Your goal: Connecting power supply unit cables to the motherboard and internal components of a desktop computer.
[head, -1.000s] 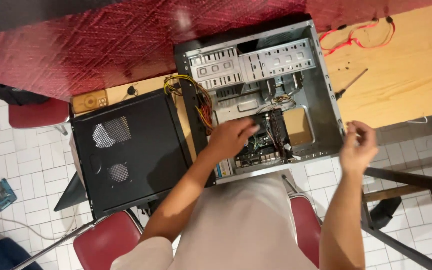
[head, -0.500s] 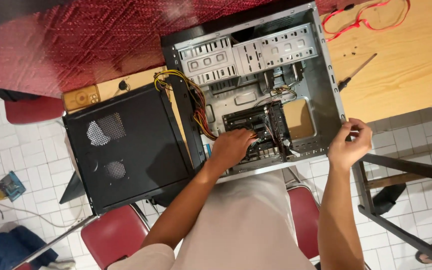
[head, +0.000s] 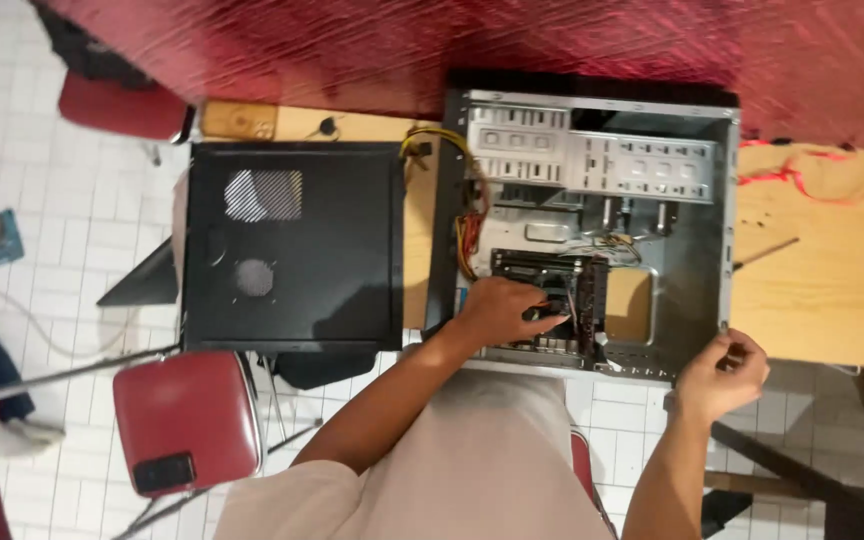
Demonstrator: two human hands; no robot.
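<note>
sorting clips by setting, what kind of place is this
Likely a computer repair bench or workshop: an opened desktop case lies on a wooden table, its black side panel set beside it, red chairs on white tile.

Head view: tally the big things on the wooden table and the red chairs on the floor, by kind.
Open computer case: 1
Black side panel: 1
Red cable: 1
Red chairs: 2
Total: 5
</note>
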